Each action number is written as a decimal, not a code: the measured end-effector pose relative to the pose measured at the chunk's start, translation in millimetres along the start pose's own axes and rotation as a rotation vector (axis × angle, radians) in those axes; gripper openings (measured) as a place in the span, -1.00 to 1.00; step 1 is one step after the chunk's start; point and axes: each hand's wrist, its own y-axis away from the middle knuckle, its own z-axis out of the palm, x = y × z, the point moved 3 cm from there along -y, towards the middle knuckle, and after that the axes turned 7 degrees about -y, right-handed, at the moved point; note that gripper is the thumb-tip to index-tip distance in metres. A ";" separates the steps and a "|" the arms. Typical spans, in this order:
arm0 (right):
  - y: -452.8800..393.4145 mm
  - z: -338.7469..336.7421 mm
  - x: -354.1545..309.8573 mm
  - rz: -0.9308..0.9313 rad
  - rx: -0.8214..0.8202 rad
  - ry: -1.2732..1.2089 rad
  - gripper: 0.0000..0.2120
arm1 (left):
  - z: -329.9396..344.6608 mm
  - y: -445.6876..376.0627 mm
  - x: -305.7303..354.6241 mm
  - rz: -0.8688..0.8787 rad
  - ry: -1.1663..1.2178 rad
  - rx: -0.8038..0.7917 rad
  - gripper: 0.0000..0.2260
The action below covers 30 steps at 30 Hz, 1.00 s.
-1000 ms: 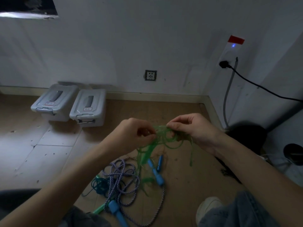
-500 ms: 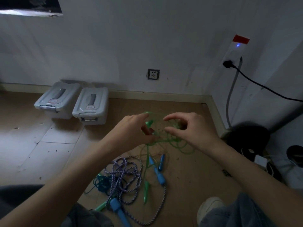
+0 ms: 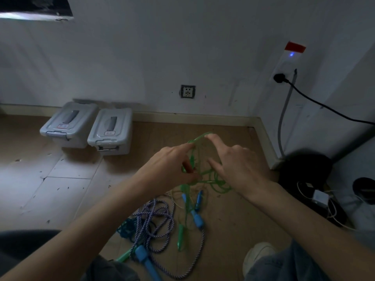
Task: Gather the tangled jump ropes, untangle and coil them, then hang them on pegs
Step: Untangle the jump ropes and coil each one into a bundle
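A thin green jump rope [image 3: 220, 187] hangs tangled between my two hands above the wooden floor. My left hand [image 3: 168, 169] holds several of its strands, with the index finger stretched out into a loop. My right hand [image 3: 239, 165] spreads its straight index finger and thumb, and the top of that loop lies over the index fingertip. One green handle [image 3: 180, 237] dangles low. On the floor below lie a blue-and-white braided rope [image 3: 156, 218] with a blue handle [image 3: 145, 258], a teal rope [image 3: 125, 228] and two more blue handles [image 3: 197, 218].
Two grey lidded boxes [image 3: 110, 130] stand by the back wall at the left. A wall socket [image 3: 188, 91] sits above the skirting. On the right are a power strip with a black plug [image 3: 279, 78], a dark object [image 3: 304, 169] and loose cables. My white shoe [image 3: 257, 254] is at the lower right.
My hands went from pinching the green tangle close together to spreading apart. The index fingers now stretch a loop upward, and a green handle has dropped lower.
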 end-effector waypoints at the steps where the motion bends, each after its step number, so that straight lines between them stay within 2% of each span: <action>1: -0.8 -0.4 0.2 -0.013 -0.010 -0.004 -0.66 | 1.9 -0.2 -0.8 0.000 0.002 -0.012 -0.37; 2: -1.6 -0.5 0.3 -0.035 -0.037 -0.071 -0.75 | 3.4 -0.1 -3.1 -0.017 0.011 -0.040 -0.40; 4: -1.7 -2.6 0.7 -0.065 -0.071 -0.387 -0.89 | 6.2 1.1 -14.0 -0.083 0.054 -0.139 -0.53; 6: -0.4 -7.2 1.9 -0.055 -0.005 -0.701 -0.91 | 8.1 2.1 -26.4 -0.152 0.165 -0.249 -0.69; 7: 0.5 -8.6 3.3 -0.027 0.053 -0.781 -0.91 | 8.4 2.3 -31.2 -0.172 0.220 -0.278 -0.74; 10: 2.8 -6.8 6.8 0.057 0.225 -0.767 -0.91 | 11.1 1.6 -39.1 -0.203 0.206 -0.299 -0.76; 13: 2.8 -5.5 6.6 0.063 0.278 -0.616 -0.90 | 15.6 2.5 -40.3 -0.202 0.088 -0.311 -0.68; 15: 2.2 -2.2 4.3 0.041 0.207 -0.708 -0.90 | 16.4 0.8 -40.6 -0.190 -0.001 -0.281 -0.62; 18: 1.0 0.9 -7.1 0.031 -0.078 -1.244 -0.88 | 16.4 0.1 -40.6 -0.204 -0.075 -0.187 -0.56; 19: -0.3 -0.6 -7.7 0.040 -0.119 -1.328 -0.86 | 17.1 0.8 -40.3 -0.203 -0.049 -0.173 -0.55; 22: -6.5 -6.5 2.6 0.106 -0.051 -1.376 -0.84 | 19.2 6.3 -41.4 -0.203 -0.013 -0.216 -0.39; 24: -7.8 -8.2 12.8 0.180 0.015 -1.395 -0.83 | 20.3 9.1 -43.9 -0.188 -0.067 -0.261 -0.47; 26: -5.3 -7.0 15.0 0.211 -0.002 -1.458 -0.82 | 16.6 7.3 -38.6 -0.143 -0.059 -0.251 -0.56; 27: -3.5 -5.2 13.4 0.206 -0.036 -1.521 -0.83 | 14.7 5.3 -33.4 -0.103 -0.021 -0.208 -0.53; 28: -2.5 -3.1 10.8 0.194 -0.075 -1.587 -0.84 | 13.4 2.9 -27.2 -0.069 0.050 -0.168 -0.48; 30: -2.5 -4.1 5.6 0.188 -0.120 -1.688 -0.84 | 13.0 1.5 -13.0 -0.029 0.373 -0.197 -0.49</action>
